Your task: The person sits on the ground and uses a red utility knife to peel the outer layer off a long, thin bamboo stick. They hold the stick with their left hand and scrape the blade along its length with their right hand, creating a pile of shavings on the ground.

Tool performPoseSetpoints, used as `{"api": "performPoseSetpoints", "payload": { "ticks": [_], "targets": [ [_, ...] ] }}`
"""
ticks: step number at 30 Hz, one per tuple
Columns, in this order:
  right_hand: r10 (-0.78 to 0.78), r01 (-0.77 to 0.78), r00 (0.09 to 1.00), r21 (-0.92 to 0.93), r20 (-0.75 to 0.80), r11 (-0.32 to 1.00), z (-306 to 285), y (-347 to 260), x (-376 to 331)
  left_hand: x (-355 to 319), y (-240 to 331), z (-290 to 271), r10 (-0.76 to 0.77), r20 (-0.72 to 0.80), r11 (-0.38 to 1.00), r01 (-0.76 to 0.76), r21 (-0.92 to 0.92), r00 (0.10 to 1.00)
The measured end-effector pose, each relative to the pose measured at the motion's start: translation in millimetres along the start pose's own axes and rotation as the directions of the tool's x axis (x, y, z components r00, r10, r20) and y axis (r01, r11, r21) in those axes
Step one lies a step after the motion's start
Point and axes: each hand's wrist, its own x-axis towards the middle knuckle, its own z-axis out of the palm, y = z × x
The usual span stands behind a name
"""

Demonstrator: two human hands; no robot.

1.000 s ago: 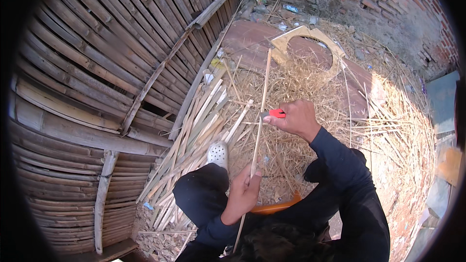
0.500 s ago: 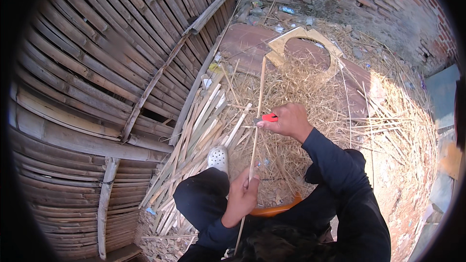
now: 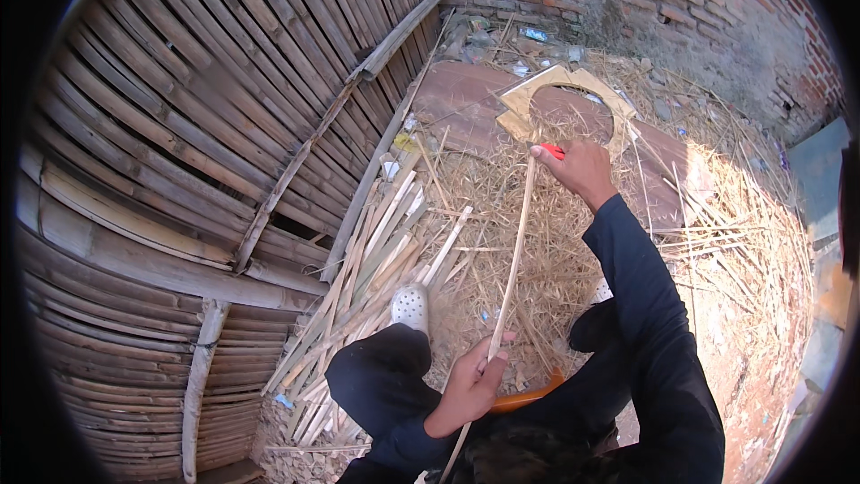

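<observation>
A long, thin bamboo strip (image 3: 515,276) runs upright through the middle of the view, bowed slightly. My left hand (image 3: 468,387) is closed round its lower part, close to my lap. At the strip's far end, my right hand (image 3: 582,172) grips a red-handled knife (image 3: 554,151). Its blade, small and mostly hidden by my fingers, lies against the strip there. Both forearms are in dark sleeves, the right one stretched well forward.
Split bamboo strips (image 3: 381,251) are heaped left of my pale clog (image 3: 410,306). Shavings (image 3: 564,224) cover the ground ahead, below a wooden board with a round cut-out (image 3: 528,90). A slatted bamboo wall (image 3: 179,99) stands left, a brick wall (image 3: 708,27) behind. Under me is something orange (image 3: 528,397).
My right hand has slid forward along the strip with the knife, from its middle to the far end. The strip tilts further right, and my left hand has shifted slightly right.
</observation>
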Motion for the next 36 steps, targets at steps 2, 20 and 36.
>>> {"api": "performPoseSetpoints", "payload": {
  "ticks": [2,20,36],
  "targets": [
    [0.152,-0.153,0.986,-0.012,-0.061,0.988,-3.1,31.6,18.9,-7.5,5.1,4.8,-0.035,0.087,0.997,0.042,-0.070,0.996],
    [-0.655,0.584,0.749,0.366,0.101,0.724,-19.1,-80.5,-135.9,16.1,23.4,-16.1,0.108,-0.284,0.974,-0.159,-0.163,0.953],
    [-0.635,0.597,0.773,0.319,0.019,0.736,-5.2,-91.5,-145.2,13.5,17.1,-22.2,0.210,-0.324,0.972,-0.162,0.169,0.923]
  ]
}}
